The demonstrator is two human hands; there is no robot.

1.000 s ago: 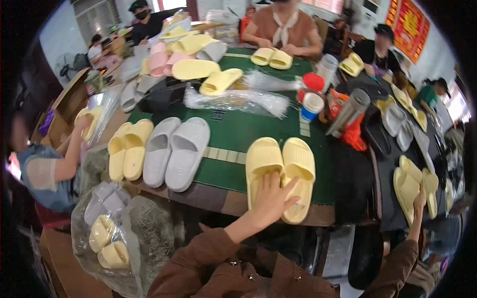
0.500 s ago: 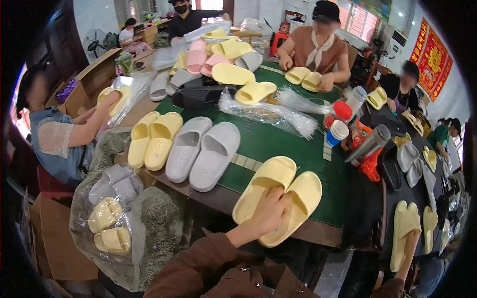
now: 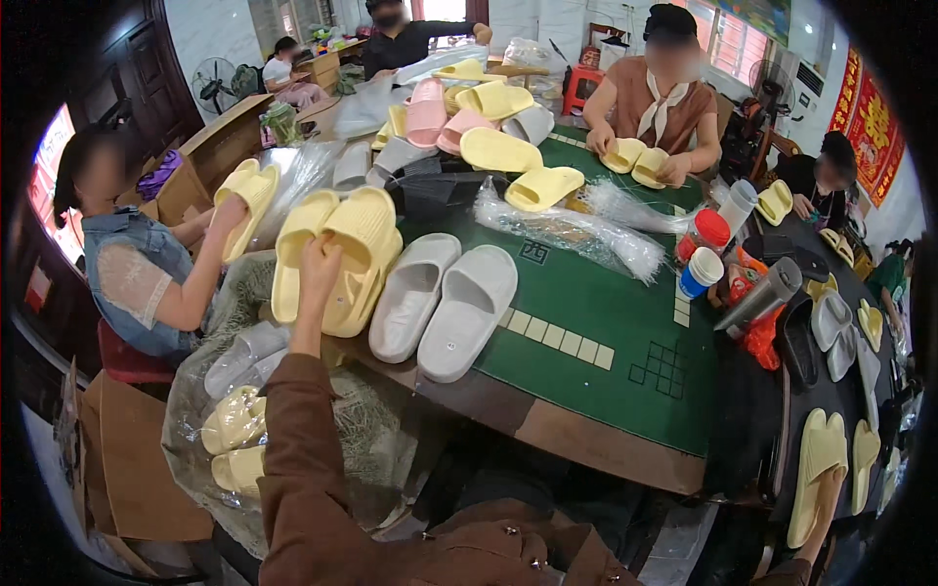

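Observation:
At the table's left end, my left hand (image 3: 318, 266) is closed on the inner edges of a pair of yellow slippers (image 3: 363, 223). That pair overlaps another yellow pair (image 3: 354, 311) on the table, largely hidden underneath. Just to the right stands a pair of grey slippers (image 3: 415, 293). Far to the right, my right hand (image 3: 832, 481) reaches into another yellow pair (image 3: 813, 493) on the dark table; its fingers are mostly hidden by the slippers.
A sack (image 3: 322, 439) of bagged slippers sits below the left table edge. Mixed slippers pile up at the back of the green table (image 3: 576, 391), beside plastic bags (image 3: 567, 234). Cups and a flask (image 3: 767, 293) stand to the right. Co-workers sit around, two handling yellow slippers.
My left hand has carried the yellow pair from the green table's front leftward onto the other yellow pair. The view has shifted slightly left. My right hand stays at its pair.

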